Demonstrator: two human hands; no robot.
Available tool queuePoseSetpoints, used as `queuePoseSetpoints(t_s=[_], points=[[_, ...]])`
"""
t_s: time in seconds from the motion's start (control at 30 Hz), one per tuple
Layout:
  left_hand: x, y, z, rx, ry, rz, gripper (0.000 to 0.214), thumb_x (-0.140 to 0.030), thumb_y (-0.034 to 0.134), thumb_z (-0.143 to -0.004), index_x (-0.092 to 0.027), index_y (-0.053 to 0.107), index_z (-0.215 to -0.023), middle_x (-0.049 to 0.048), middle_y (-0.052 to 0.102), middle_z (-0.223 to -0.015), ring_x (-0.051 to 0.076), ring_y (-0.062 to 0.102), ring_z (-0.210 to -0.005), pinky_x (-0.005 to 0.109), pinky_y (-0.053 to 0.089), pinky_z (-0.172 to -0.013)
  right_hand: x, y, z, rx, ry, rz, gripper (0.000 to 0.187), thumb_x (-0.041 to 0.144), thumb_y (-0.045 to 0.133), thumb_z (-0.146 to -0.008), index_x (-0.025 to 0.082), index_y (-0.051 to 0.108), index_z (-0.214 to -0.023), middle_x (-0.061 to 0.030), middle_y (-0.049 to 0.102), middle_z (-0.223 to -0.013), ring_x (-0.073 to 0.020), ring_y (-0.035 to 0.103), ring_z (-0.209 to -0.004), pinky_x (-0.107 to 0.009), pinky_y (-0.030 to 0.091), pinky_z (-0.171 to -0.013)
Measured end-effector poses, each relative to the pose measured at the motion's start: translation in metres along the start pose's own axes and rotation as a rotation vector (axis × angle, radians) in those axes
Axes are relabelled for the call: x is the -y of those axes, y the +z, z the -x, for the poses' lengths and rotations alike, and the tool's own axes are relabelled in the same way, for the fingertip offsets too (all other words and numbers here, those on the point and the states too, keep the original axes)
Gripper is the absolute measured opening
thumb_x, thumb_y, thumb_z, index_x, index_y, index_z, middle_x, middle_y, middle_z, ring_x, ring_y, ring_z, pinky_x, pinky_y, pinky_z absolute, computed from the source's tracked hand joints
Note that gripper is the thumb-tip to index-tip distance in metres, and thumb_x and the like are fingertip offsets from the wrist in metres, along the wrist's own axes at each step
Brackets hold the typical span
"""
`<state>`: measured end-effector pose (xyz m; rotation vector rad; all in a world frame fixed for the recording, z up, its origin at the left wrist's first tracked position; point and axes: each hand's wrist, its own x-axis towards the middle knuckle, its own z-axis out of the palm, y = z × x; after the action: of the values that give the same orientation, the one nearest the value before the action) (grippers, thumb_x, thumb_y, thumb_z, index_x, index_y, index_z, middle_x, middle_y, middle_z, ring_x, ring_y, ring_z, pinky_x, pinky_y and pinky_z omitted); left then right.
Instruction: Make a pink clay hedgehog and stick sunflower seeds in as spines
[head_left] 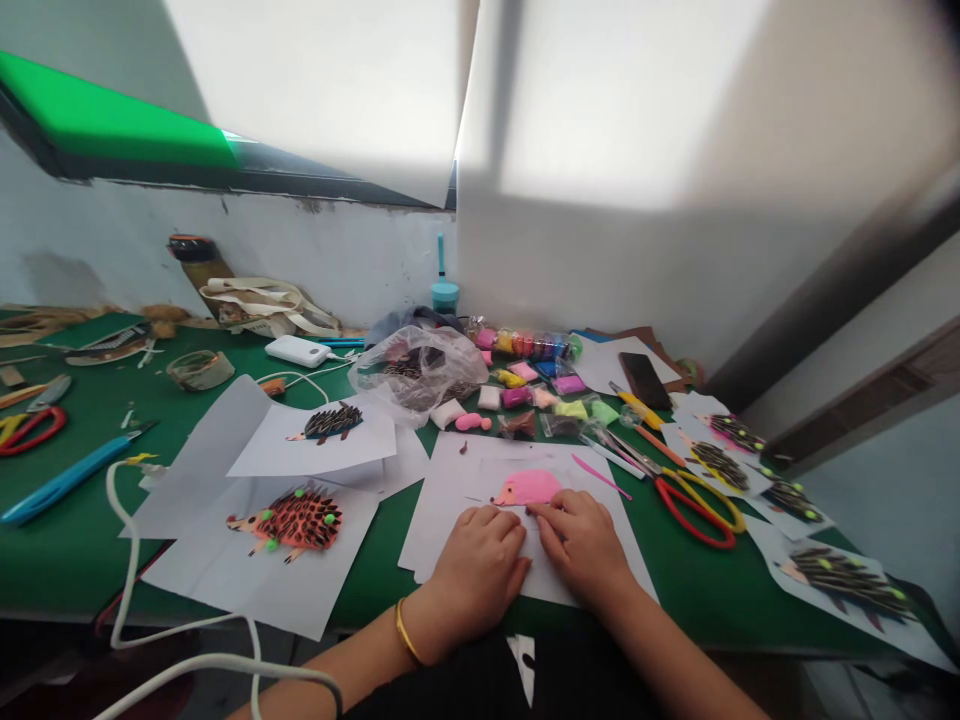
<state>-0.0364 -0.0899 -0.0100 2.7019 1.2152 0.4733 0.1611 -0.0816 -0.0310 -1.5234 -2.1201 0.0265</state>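
Both hands rest on a white sheet of paper (450, 500) lying on the green table (90, 560). A flat pink clay hedgehog shape (529, 487) sits on that sheet. My left hand (480, 565), with a gold bangle on its wrist, lies curled just below the shape's snout. My right hand (581, 540) is beside it, fingertips pressed together at the shape's lower edge. What the fingers pinch, if anything, is too small to make out. A thin pink strip (600, 475) lies to the right of the shape.
Finished hedgehog pictures lie left (296, 517) (330, 422) and along the right edge (844, 575). Red-and-yellow scissors (690, 500), small clay packets (540, 385), a plastic bag (420, 370), a phone (645, 380), a power bank (298, 351) with white cable and a blue knife (67, 480) surround the sheet.
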Motion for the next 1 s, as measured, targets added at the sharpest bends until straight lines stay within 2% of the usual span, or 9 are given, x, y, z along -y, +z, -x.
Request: queuePoseSetpoints(t_s=[0.2,0.63,1.0], points=[[0.0002,0.0008,0.0003,-0.002,-0.001,-0.006,0.021,-0.029,0.056,-0.091,-0.02,0.058,-0.111,0.0055,0.063,-0.109,0.026,0.054,-0.106,0.045,0.045,-0.095,0.0017,-0.0022,0.0,-0.002,-0.017,-0.051,0.027,0.025,0.053,-0.093,0.029,0.075,-0.107,-0.0043,0.062,-0.087,-0.0191,0.054,-0.086,-0.033,0.032,-0.077],[0.0003,0.0016,0.0001,-0.042,0.007,0.001,0.022,-0.028,0.06,-0.089,-0.021,0.06,-0.11,0.0057,0.064,-0.107,0.025,0.056,-0.106,0.044,0.045,-0.095,0.007,-0.0031,0.0011,-0.007,-0.071,-0.017,0.025,0.025,0.054,-0.092,0.027,0.076,-0.105,-0.005,0.063,-0.086,-0.0191,0.052,-0.084,-0.034,0.031,-0.077],[0.0,0.0004,0.0002,-0.021,0.001,0.016,0.022,-0.028,0.058,-0.09,-0.02,0.059,-0.111,0.0057,0.064,-0.108,0.026,0.055,-0.107,0.044,0.044,-0.096,0.0069,-0.0052,0.0019,-0.032,-0.094,-0.052,0.026,0.022,0.054,-0.091,0.025,0.075,-0.107,-0.0048,0.063,-0.085,-0.019,0.052,-0.083,-0.034,0.031,-0.077]])
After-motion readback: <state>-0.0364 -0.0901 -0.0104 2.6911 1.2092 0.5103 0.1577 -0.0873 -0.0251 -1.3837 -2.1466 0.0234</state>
